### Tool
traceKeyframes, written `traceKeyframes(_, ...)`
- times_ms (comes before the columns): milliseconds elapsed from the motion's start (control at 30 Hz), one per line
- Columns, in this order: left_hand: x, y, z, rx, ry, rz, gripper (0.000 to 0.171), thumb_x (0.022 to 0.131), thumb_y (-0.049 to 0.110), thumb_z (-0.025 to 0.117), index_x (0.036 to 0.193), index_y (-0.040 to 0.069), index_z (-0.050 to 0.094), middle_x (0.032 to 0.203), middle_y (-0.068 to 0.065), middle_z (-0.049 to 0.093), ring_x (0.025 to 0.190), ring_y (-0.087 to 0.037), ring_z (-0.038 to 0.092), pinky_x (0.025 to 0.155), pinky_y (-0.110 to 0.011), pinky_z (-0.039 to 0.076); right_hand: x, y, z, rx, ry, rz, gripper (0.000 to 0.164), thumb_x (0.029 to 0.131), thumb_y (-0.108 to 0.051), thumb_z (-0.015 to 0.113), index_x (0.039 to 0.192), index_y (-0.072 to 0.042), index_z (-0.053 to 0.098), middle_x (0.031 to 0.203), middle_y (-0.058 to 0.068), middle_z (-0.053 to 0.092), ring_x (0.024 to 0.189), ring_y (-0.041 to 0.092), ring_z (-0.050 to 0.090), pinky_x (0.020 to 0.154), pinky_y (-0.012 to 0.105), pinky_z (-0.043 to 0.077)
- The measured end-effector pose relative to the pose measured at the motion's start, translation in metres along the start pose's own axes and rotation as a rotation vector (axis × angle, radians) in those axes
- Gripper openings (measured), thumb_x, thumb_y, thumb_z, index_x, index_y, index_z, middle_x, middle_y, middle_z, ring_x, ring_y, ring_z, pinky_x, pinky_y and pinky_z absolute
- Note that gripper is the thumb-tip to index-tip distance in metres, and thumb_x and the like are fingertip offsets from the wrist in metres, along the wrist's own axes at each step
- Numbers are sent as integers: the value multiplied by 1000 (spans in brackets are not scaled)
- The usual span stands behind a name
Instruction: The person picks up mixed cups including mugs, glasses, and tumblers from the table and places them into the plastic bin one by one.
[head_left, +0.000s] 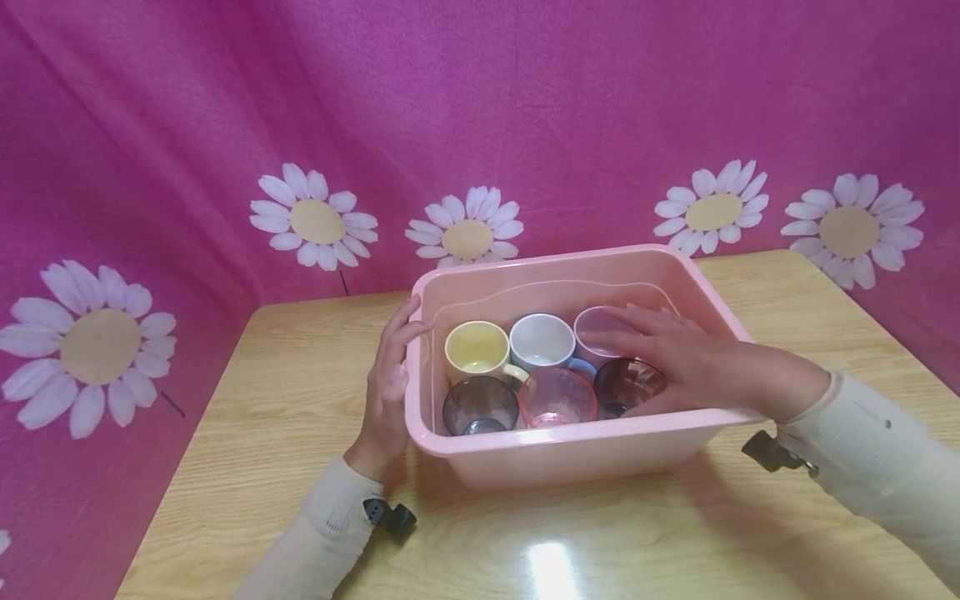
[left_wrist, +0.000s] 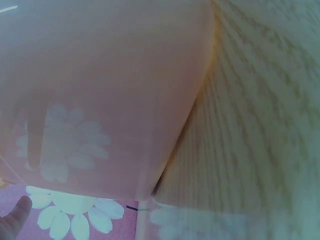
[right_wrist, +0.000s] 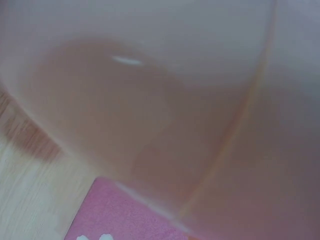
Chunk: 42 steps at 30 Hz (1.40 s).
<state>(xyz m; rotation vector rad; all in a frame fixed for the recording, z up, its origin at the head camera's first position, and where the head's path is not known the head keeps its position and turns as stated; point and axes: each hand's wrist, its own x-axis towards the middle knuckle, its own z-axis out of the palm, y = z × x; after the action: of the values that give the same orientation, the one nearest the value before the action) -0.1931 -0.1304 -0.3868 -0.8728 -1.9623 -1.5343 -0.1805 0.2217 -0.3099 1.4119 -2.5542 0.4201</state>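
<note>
A pink plastic tub (head_left: 570,462) stands on the table. In its back row are a yellow mug (head_left: 477,350), a white mug (head_left: 542,333) with a blue handle, and a lilac mug (head_left: 588,329), partly covered by fingers. The front row has a dark smoky glass cup (head_left: 480,402), a pink clear cup (head_left: 557,398) and another dark cup (head_left: 622,387). My left hand (head_left: 386,392) holds the tub's left rim, fingertips over the edge. My right hand (head_left: 693,362) reaches in over the right dark cup, fingers extended and thumb towards the front wall; their contact is unclear.
The wooden table (head_left: 300,358) surrounds the tub, with its wall close in the left wrist view (left_wrist: 115,75) and the right wrist view (right_wrist: 100,125). Behind hangs a magenta cloth (head_left: 525,100) with large white daisies. Dark wrist straps hang from both sleeves.
</note>
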Motion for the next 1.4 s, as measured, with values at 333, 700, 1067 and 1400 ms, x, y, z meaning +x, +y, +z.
traceKeyframes(333, 1, 1, 0, 0, 1, 2, 59, 96, 46, 28, 126, 0, 49, 154, -7, 32, 143, -25, 26, 105, -52, 37, 1, -5, -6, 38, 8, 49, 82, 72, -51, 79, 139, -13, 50, 145, 8, 43, 137, 33, 26, 100, 57, 34)
traceKeyframes(700, 1, 2, 0, 16, 17, 8, 49, 90, 27, 30, 125, -2, 50, 152, -10, 34, 141, -26, 28, 106, -50, 38, 1, -16, -16, 144, -34, 252, 87, 72, -58, 75, 145, -24, 42, 155, 7, 27, 141, 31, 22, 105, 56, 32)
traceKeyframes(1067, -2, 7, 1, 7, 20, -8, 49, 91, 30, 32, 125, -1, 51, 152, -9, 34, 142, -26, 28, 109, -46, 35, 0, -20, -18, 217, -6, 328, 95, 71, -56, 77, 151, -36, 29, 157, -1, 21, 141, 23, 22, 104, 48, 35)
traceKeyframes(1400, 2, 8, 1, 10, 35, 16, 46, 89, 23, 33, 123, -2, 52, 150, -11, 37, 140, -27, 31, 113, -47, 28, 2, -20, -25, 193, 48, 337, 95, 70, -53, 80, 149, -40, 29, 156, -11, 22, 145, 24, 14, 104, 63, 31)
